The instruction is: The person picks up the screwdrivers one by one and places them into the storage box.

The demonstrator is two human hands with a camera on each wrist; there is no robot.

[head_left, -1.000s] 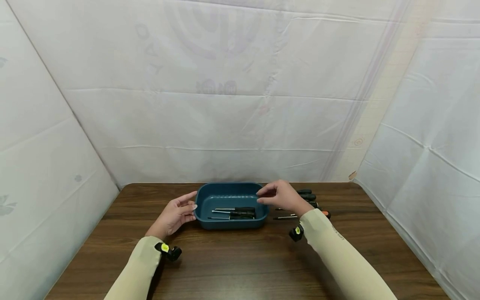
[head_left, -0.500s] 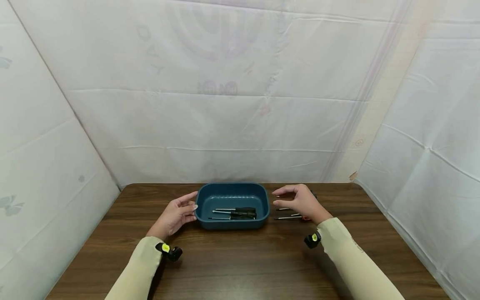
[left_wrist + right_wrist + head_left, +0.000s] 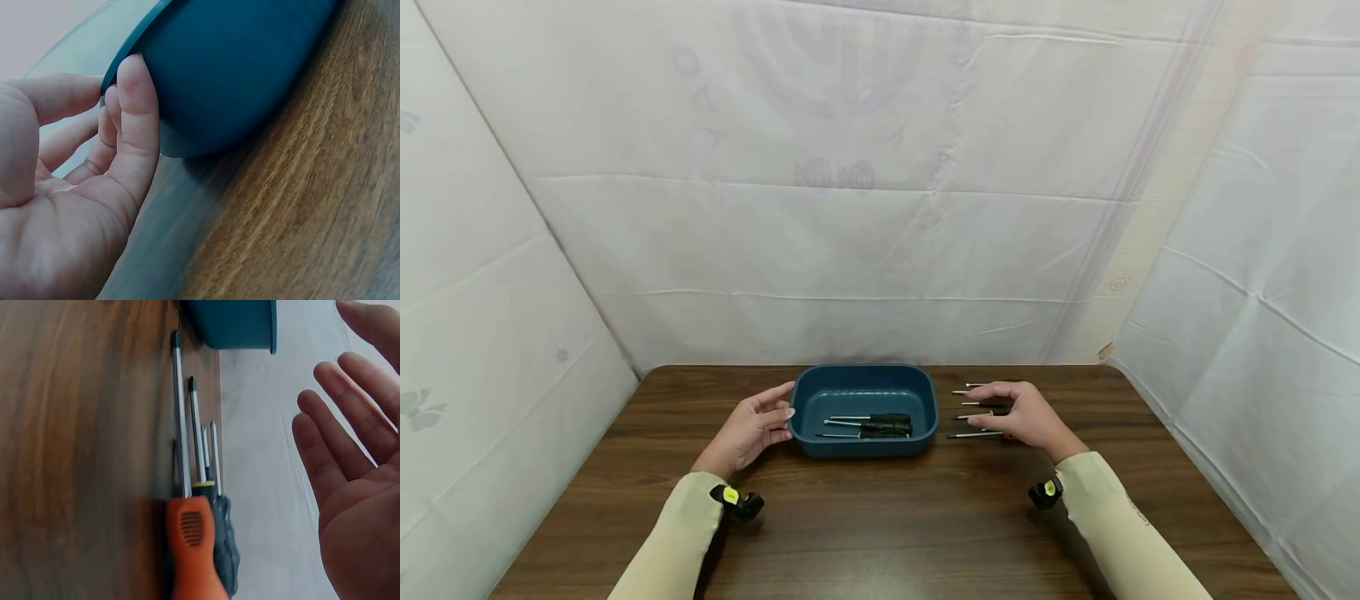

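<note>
My left hand (image 3: 751,431) lies relaxed with its fingertips (image 3: 130,94) touching the left end wall of the blue tray (image 3: 925,407), gripping nothing; my right hand (image 3: 1024,414) hovers spread and empty over the row of loose screwdrivers (image 3: 195,487) on the worktop (image 3: 880,525), just right of the tray. I judge the step in hand to be the reach for another screwdriver. The next move calls for lowering the fingers onto one handle, the orange one (image 3: 190,540) lying nearest me, without disturbing its neighbours; two screwdrivers (image 3: 872,426) already lie inside the tray.
</note>
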